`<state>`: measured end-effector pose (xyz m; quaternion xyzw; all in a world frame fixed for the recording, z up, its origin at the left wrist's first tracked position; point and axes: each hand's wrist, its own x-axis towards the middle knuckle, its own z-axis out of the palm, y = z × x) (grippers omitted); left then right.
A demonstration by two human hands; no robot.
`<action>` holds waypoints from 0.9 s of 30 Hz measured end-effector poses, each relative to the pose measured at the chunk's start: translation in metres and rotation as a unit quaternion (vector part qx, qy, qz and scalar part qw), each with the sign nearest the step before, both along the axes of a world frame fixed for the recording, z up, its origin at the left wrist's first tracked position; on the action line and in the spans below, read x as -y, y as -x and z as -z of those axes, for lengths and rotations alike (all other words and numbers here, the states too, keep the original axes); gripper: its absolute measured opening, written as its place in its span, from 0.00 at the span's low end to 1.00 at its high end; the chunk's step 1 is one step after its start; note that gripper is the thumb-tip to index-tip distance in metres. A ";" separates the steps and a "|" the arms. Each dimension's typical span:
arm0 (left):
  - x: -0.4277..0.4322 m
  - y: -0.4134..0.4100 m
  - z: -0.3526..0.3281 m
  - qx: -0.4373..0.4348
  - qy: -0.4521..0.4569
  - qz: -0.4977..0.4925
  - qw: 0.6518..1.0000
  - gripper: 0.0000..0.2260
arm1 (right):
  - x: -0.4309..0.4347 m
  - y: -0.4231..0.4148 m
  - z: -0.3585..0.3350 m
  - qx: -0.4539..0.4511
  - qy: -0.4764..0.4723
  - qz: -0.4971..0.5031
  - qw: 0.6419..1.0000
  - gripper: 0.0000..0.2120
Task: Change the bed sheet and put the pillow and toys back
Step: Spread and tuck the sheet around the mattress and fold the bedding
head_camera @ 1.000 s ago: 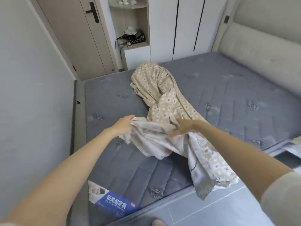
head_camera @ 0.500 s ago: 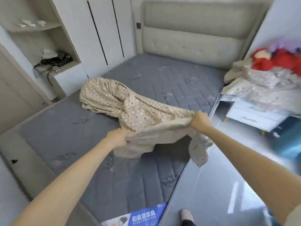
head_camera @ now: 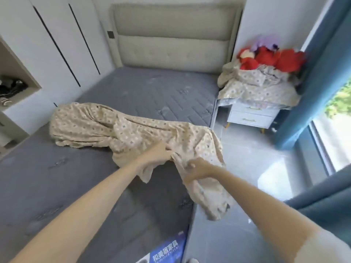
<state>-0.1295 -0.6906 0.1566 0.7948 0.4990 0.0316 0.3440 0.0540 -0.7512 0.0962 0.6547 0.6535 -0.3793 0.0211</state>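
Sheet (head_camera: 121, 130) bunched across mattress (head_camera: 152, 92), near end hanging off right edge. Headboard (head_camera: 171, 44) behind. Wardrobe (head_camera: 47, 44) left. Nightstand (head_camera: 250, 116) right of bed, bedding pile (head_camera: 260, 86) on it, toys (head_camera: 269, 57) on top.

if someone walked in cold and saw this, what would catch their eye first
Probably the bunched beige patterned sheet lying across the bare grey mattress, with the left hand and right hand gripping its near end at the bed's edge. Next, the red and purple plush toys heaped on more patterned bedding atop the nightstand beside the headboard.
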 end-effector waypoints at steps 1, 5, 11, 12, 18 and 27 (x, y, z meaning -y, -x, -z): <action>0.000 0.000 -0.001 -0.012 -0.011 0.010 1.000 0.06 | 0.001 0.009 0.006 -0.029 -0.023 0.030 0.999 0.10; -0.009 0.023 -0.011 -0.108 -0.080 0.089 0.987 0.15 | 0.000 0.019 0.008 -0.096 -0.117 0.186 0.971 0.10; -0.024 0.081 0.022 -0.217 -0.148 0.051 0.964 0.04 | 0.003 0.021 -0.013 -0.149 -0.188 0.322 0.916 0.18; -0.030 0.090 0.029 -0.153 -0.085 0.033 0.984 0.07 | 0.009 0.022 -0.014 -0.152 -0.194 0.350 0.904 0.20; -0.028 0.117 0.055 -0.007 0.076 0.089 0.993 0.20 | 0.053 0.034 0.004 -0.054 -0.192 0.333 0.922 0.16; -0.025 0.161 0.064 -0.282 -0.133 0.292 0.904 0.13 | 0.093 0.091 0.038 0.162 -0.020 0.099 0.982 0.27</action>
